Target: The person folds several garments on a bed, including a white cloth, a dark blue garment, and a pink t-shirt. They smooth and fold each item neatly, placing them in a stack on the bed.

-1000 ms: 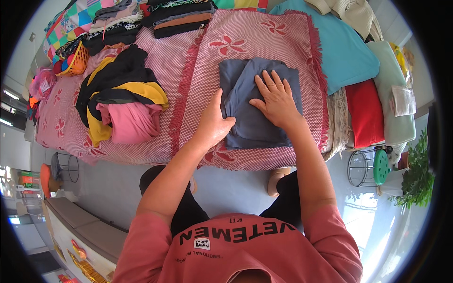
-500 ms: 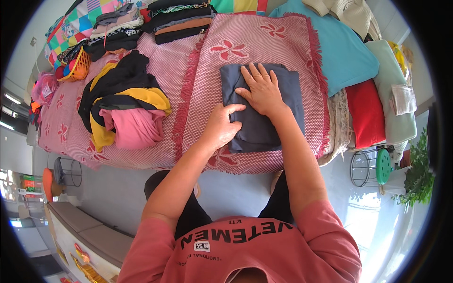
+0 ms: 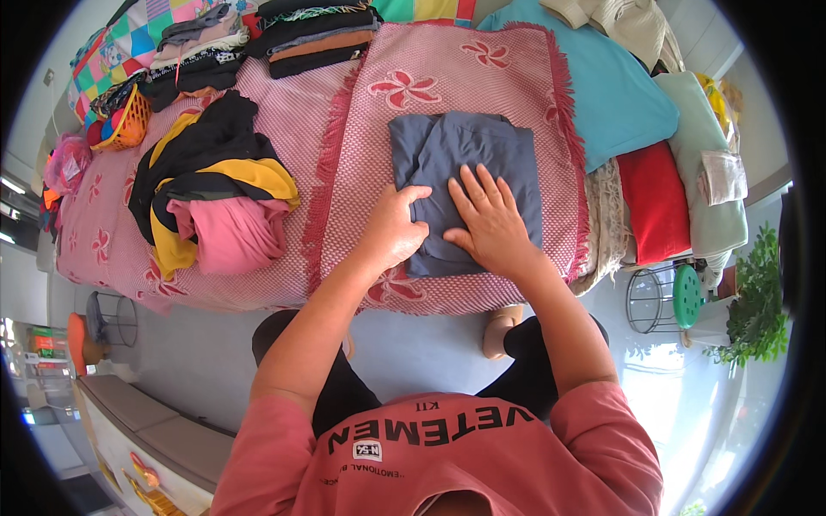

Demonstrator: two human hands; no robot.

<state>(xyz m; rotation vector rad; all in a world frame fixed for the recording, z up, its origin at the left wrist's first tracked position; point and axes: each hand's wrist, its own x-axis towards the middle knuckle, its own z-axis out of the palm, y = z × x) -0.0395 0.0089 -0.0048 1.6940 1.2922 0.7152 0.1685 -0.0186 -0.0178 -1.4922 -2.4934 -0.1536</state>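
On my feed I count one grey garment (image 3: 465, 142), folded into a nearly square block on the pink blanket (image 3: 354, 163). Its slightly longer axis runs away from my operator's body, far end leaning a little left; I can't tell which end is its top. It lies under my right hand (image 3: 490, 217) and mostly to the right of my left hand (image 3: 397, 225). The right is spread flat, palm down on the cloth, gripping nothing, fingers pointing away. The left sits at the near part of the left edge, thumb and forefinger parted over the cloth; whether its other fingers grasp that edge I can't tell. Well to the left I count one black-and-yellow garment (image 3: 206, 133), one pink garment (image 3: 232, 234) on it, one orange basket (image 3: 135, 122) and two folded stacks, and to the right, one red cloth (image 3: 656, 206).
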